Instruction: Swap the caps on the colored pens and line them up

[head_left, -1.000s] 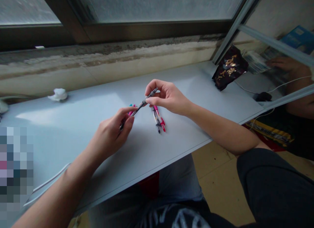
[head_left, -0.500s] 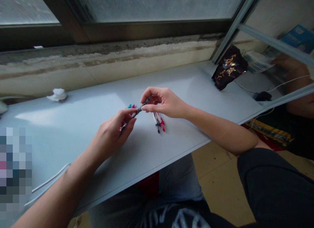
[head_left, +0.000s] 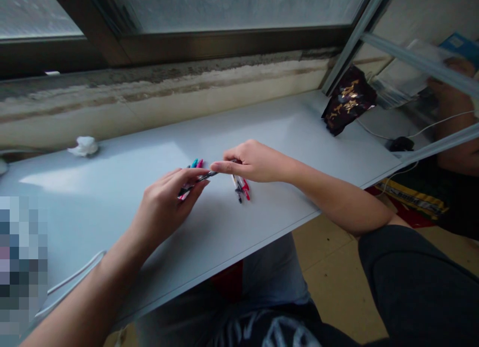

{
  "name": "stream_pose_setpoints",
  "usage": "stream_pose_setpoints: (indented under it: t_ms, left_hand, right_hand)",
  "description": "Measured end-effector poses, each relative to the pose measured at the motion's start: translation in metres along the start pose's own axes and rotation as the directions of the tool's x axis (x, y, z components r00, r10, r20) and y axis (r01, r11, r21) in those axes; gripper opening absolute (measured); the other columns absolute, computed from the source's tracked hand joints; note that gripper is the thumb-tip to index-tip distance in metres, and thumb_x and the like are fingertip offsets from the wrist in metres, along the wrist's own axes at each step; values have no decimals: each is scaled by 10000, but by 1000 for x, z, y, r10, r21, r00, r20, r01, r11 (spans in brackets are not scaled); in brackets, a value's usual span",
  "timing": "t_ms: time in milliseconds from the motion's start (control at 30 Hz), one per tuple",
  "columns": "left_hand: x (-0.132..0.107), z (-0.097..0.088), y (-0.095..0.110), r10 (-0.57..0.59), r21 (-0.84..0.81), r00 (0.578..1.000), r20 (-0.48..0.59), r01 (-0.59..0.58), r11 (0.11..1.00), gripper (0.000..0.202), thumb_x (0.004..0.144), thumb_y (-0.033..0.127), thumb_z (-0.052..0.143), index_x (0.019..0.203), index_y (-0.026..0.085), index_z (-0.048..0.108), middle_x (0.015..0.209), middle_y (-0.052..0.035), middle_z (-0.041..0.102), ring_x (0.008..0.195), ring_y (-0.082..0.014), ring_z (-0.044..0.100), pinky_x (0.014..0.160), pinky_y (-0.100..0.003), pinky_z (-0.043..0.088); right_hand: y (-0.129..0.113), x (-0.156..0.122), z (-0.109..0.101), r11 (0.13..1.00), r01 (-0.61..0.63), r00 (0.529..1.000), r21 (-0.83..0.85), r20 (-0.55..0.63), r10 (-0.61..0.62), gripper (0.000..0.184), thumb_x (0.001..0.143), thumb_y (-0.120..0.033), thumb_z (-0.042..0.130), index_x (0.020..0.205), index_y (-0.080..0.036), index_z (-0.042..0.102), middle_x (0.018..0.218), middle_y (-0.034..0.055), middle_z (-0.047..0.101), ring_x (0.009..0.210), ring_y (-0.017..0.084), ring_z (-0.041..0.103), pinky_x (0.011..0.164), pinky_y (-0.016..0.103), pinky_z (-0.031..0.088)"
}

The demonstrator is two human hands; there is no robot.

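At the far left, a pixelated patch hides part of the desk. The left hand has its grip closed on a dark pen above the desk. Behind it, a teal pen is partly covered. The right hand puts its thumb at the dark pen's end; its fingers are hidden, so I cannot tell its grip. It covers the tops of a black-clipped pen and a red-clipped pen. Gold writing on the dark packet is unreadable. A metal bar crosses another person's arm.

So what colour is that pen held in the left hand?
The pen looks mostly black or dark grey, with a pale glint; the head view shows it best.
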State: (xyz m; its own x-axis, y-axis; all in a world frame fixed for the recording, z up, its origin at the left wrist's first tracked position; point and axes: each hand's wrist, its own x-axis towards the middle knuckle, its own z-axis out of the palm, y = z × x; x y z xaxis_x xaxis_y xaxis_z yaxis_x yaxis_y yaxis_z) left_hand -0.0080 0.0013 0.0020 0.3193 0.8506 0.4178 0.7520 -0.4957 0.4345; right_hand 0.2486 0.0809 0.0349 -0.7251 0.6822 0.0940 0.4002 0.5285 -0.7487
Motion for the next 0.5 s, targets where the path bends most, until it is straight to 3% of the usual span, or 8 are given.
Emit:
stream_pose_setpoints:
  t_ms: [100, 167, 233, 367, 500]
  left_hand:
    - [1, -1, -1, -86, 22, 996, -20, 87, 996, 290, 1073, 444, 621, 1202, 237, 778, 962, -41, 837, 777, -181, 772, 746, -265, 603]
    - [1, -2, -3, -110, 18, 994, -6, 110, 994, 299, 1062, 453, 618, 1202, 244, 779, 947, -34, 837, 758, -175, 765, 730, -258, 599]
    - [1, -2, -3, -101, 16, 995, 4, 101, 995, 299, 1057, 463, 614, 1181, 249, 782, 951, -38, 838, 750, -177, 762, 735, -266, 602]
    - [2, -2, 0, -65, 5, 998, 4, 65, 998, 309, 1066, 477, 606, 1182, 253, 783, 985, -54, 843, 757, -187, 765, 782, -294, 620]
    - [3, -1, 0, -84, 10, 996, -7, 84, 996, 303, 1059, 459, 620, 1184, 237, 783, 992, -57, 847, 749, -178, 763, 764, -279, 616]
  right_hand:
    - [3, -1, -4, 994, 97, 994, 52, -52, -95, 338, 1008, -436, 761, 1160, -160, 638, 733, -45, 623, 662, 122, 536, 670, 269, 358]
    - [7, 0, -3, 979, 172, 984, 108, -69, -166, 278, 987, -311, 758, 1172, -170, 605, 810, -28, 670, 686, 116, 555, 694, 259, 393]
    - [9, 2, -1, 972, 179, 983, 153, -64, -171, 190, 1022, -335, 714, 1045, -175, 613, 816, -7, 698, 680, 113, 571, 696, 255, 406]
    - [9, 4, 1, 982, 28, 1000, 186, -1, -29, 521, 1130, -568, 520, 798, -175, 604, 627, 0, 639, 615, 127, 598, 678, 265, 412]
    - [9, 4, -2, 972, 81, 995, 221, -70, -67, 352, 970, -460, 811, 1105, -174, 655, 779, -25, 699, 659, 119, 612, 682, 250, 425]
